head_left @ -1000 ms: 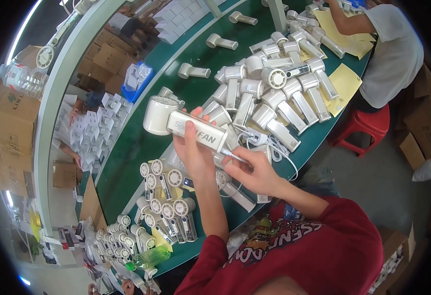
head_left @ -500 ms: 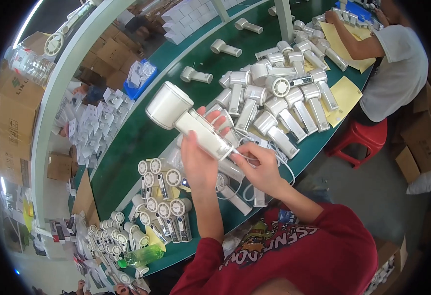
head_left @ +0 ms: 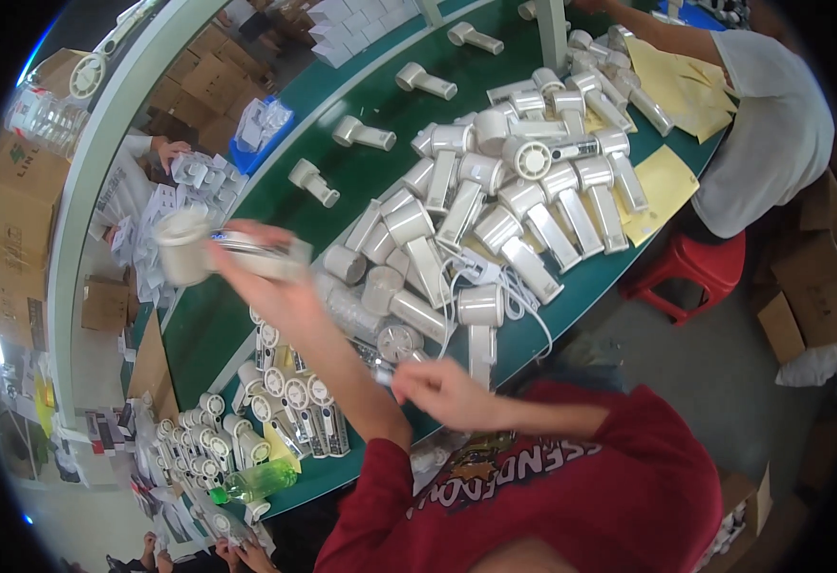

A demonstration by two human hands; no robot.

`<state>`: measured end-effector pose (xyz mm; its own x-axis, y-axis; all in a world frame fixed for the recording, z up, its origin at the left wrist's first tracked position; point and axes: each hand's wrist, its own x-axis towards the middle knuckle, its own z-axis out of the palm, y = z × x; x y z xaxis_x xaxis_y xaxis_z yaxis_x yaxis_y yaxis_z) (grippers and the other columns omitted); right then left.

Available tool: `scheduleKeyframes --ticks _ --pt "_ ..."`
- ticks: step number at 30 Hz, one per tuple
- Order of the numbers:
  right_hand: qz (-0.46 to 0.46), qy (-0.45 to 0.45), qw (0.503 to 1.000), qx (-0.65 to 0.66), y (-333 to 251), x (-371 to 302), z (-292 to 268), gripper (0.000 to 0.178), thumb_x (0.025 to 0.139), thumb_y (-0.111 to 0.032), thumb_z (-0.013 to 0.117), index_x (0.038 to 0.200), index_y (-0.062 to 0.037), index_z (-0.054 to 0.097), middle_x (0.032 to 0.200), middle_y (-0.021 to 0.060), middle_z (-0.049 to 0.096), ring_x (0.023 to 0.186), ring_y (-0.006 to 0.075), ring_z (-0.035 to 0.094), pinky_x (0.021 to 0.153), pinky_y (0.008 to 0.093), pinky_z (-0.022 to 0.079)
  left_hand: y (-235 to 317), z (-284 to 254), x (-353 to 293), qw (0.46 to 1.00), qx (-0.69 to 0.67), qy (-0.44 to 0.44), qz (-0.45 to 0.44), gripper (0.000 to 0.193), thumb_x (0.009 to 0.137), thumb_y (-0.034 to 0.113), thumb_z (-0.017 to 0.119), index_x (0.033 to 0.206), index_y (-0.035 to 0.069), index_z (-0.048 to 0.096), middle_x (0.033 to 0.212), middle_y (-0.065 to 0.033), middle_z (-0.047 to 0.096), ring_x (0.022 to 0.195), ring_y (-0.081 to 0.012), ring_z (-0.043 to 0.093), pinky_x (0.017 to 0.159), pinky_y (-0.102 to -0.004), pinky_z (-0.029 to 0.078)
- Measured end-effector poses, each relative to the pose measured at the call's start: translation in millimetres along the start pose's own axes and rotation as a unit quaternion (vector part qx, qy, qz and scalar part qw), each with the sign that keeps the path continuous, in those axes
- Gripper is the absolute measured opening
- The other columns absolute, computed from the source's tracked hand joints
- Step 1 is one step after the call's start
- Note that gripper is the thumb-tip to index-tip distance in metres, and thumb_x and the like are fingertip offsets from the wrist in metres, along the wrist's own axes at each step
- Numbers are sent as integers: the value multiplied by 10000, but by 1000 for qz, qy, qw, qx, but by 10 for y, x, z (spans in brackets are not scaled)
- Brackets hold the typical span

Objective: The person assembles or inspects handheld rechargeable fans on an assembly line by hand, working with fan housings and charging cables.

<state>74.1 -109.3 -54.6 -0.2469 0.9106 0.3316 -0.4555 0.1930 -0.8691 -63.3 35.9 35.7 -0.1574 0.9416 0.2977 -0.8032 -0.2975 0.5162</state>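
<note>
My left hand (head_left: pixel 261 256) is closed around a white handheld fan (head_left: pixel 184 246), raised over the left part of the table and smeared by motion. My right hand (head_left: pixel 442 393) is near the table's front edge, fingers pinched together. What they hold is too small and blurred to make out. A white cable (head_left: pixel 452 320) runs down close to it from a coil among the fans. Beside its fingertips lies a blurred fan handle with a dark panel (head_left: pixel 366 355). A large pile of white handheld fans (head_left: pixel 523 215) covers the table to the right. More fans stand grouped (head_left: pixel 299 406) at the left.
The green table (head_left: pixel 246 215) carries several single fans along its far side. A green-capped bottle (head_left: pixel 256 482) lies at lower left. Yellow paper sheets (head_left: pixel 662 196) lie at right, by a co-worker in a white shirt (head_left: pixel 772 124) near a red stool (head_left: pixel 690 272). A metal post (head_left: pixel 554 38) rises behind.
My left hand has swung left and away with its fan, now apart from my right hand. My right hand has moved left and down. Another fan now lies on the table's far side.
</note>
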Motion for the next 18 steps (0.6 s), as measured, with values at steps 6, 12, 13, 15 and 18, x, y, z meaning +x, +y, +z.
scheduleKeyframes --ticks 6,12,13,15,18 --pt "-8 192 979 72 -305 165 -566 245 933 -195 402 759 -55 502 550 -60 349 459 22 257 415 186 182 192 -1029 1529 979 149 138 1 291 754 91 668 970 12 489 847 -97 539 668 -176 530 591 -304 499" --pt "-43 268 962 12 -445 58 -1044 277 950 -206 367 744 -49 470 500 -65 290 426 24 219 396 193 158 -84 -2438 1714 492 848 197 10 596 569 361 716 930 -93 579 921 -267 592 812 -370 592 758 -409 472" --pt "-46 275 960 6 -481 49 -1096 279 951 -205 363 744 -51 469 501 -66 290 424 22 216 395 192 156 -36 -2606 1682 471 856 211 -4 642 594 378 704 1013 -81 540 1023 -258 548 907 -362 556 796 -424 450" --pt "-51 277 960 -5 -510 49 -1174 280 953 -204 359 744 -52 468 501 -68 290 422 19 213 394 191 154 -58 -2745 1637 457 859 229 -17 692 618 395 693 1096 -69 502 1124 -250 504 1002 -354 521 833 -440 427" --pt "-49 325 944 -2 -480 71 -1315 276 953 -210 360 756 -53 472 501 -67 290 423 18 213 394 190 156 -360 -2394 1498 286 939 190 8 664 716 419 615 1177 -12 410 1246 -193 366 1182 -315 347 896 -512 333"
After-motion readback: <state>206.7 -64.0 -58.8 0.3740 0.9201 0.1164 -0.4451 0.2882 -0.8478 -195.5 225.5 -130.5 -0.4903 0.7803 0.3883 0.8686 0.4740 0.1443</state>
